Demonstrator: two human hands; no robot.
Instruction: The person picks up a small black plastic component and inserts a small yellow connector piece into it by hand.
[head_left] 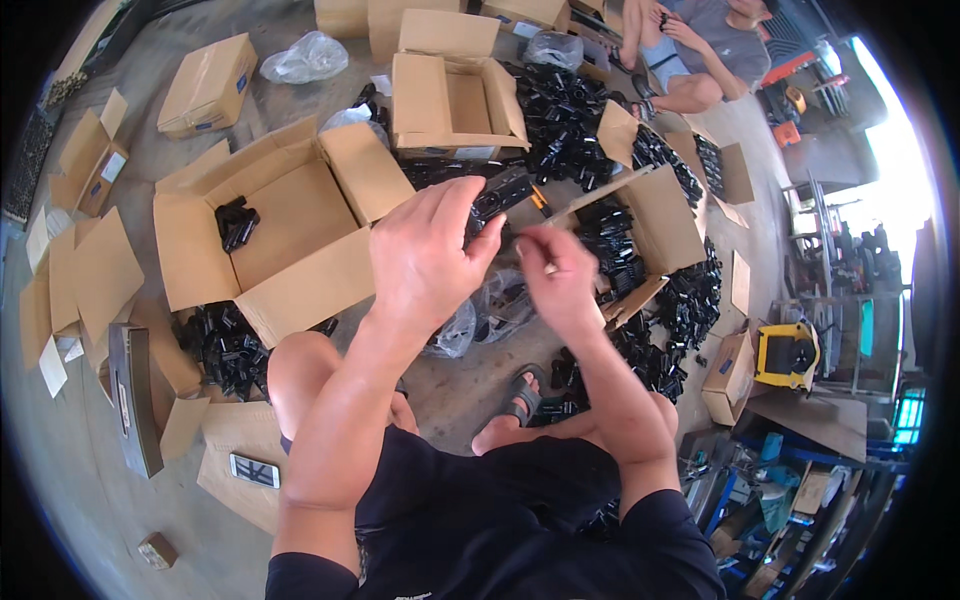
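In front of me my left hand is wrapped round a small black part, blocky and slightly shiny, which sticks out past the thumb and forefinger. My right hand is just to its right, closed with the fingertips drawn together; what it grips, if anything, cannot be made out. A thin orange-and-black object shows between the black part and the right fingers; whether a hand touches it is unclear. To the left, an open carton has a few black parts inside.
Heaps of black parts lie ahead, with more by my left knee. Another open carton stands right, one more ahead. Clear plastic bags lie below my hands. A phone rests on cardboard. Another person sits at upper right.
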